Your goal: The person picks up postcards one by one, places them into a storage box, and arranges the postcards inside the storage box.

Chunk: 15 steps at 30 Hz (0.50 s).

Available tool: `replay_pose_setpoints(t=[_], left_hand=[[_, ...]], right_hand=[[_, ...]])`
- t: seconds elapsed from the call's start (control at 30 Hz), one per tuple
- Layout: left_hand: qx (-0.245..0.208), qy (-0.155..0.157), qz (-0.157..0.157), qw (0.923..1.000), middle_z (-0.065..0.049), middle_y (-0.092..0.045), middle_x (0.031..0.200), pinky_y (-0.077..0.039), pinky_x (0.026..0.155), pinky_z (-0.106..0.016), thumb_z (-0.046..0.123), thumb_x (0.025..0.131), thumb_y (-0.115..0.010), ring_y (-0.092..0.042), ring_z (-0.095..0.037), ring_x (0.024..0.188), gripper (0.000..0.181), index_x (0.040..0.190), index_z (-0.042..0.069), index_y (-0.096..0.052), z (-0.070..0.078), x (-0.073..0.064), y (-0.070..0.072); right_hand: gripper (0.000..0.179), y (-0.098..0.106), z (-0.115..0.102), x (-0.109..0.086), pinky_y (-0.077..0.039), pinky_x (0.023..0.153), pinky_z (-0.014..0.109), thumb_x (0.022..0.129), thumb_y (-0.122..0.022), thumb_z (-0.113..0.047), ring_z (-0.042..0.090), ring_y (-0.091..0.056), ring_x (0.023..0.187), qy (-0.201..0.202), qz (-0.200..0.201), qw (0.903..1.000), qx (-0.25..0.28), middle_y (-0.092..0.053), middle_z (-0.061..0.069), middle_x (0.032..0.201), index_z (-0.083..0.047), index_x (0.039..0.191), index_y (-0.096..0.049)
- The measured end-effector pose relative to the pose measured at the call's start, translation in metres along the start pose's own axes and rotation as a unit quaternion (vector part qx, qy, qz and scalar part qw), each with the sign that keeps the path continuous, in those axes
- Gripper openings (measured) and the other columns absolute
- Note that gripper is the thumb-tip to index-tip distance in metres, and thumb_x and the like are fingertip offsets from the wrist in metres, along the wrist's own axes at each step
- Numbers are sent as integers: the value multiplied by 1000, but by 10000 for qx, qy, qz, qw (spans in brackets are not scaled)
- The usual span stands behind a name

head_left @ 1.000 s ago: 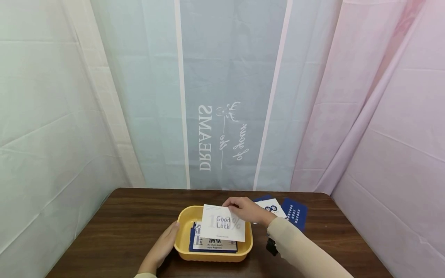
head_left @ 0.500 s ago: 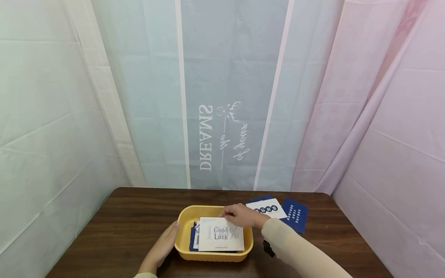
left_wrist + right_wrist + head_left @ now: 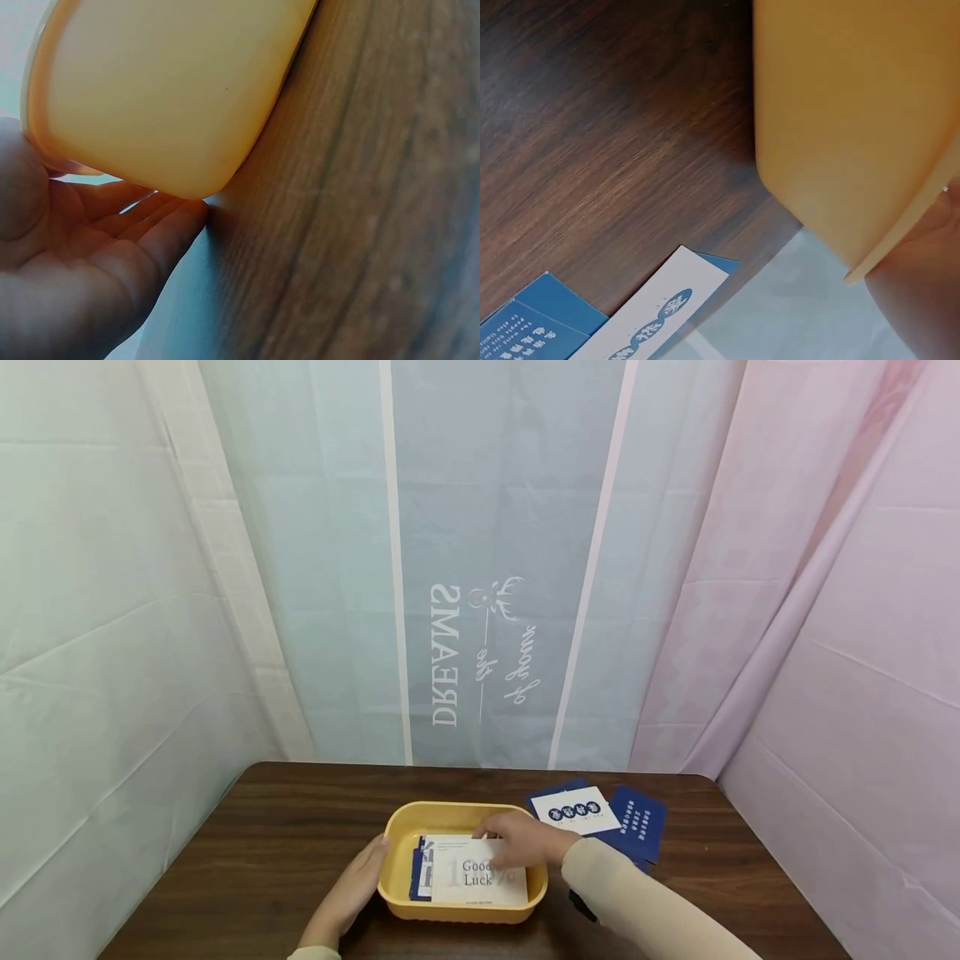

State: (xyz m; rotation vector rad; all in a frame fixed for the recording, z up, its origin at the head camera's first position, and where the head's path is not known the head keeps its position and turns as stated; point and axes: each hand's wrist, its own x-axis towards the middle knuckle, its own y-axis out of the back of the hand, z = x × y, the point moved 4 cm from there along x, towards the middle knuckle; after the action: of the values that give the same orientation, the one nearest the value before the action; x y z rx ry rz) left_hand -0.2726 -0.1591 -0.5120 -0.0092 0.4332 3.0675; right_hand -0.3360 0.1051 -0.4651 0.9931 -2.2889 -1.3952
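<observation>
Head: Good Luck card (image 3: pixel 456 887) lies beneath right hand (image 3: pixel 523 838).

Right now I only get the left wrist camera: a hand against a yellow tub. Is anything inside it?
Observer: Yes, a Good Luck card over other cards.
Visitor: Where's the other hand?
Observer: The right hand reaches into the tub, at that card.
Visitor: Is anything outside?
Observer: Yes, a white card and blue cards lie on the table, right of the tub.
</observation>
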Motion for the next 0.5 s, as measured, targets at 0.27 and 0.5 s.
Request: replay_pose_setpoints(t=[0.27, 0.5], left_hand=[[-31, -76, -14, 10000, -38, -28, 152, -21, 114, -64, 41, 110, -33, -24, -51, 142, 71, 146, -20, -29, 1, -1, -1], [-15, -45, -28, 10000, -38, -28, 152, -21, 114, -64, 41, 110, -33, -24, -51, 142, 71, 146, -20, -29, 0, 0, 0]], right_hand=[[47, -5, -4, -4, -47, 101, 33, 85, -81, -24, 9, -55, 112, -272, -164, 9973, -665, -62, -7, 127, -18, 129, -66], [46, -10, -1, -4, -47, 101, 32, 84, -79, -28, 9, -54, 113, -295, -75, 9951, -944, -61, -9, 125, -20, 128, -68]])
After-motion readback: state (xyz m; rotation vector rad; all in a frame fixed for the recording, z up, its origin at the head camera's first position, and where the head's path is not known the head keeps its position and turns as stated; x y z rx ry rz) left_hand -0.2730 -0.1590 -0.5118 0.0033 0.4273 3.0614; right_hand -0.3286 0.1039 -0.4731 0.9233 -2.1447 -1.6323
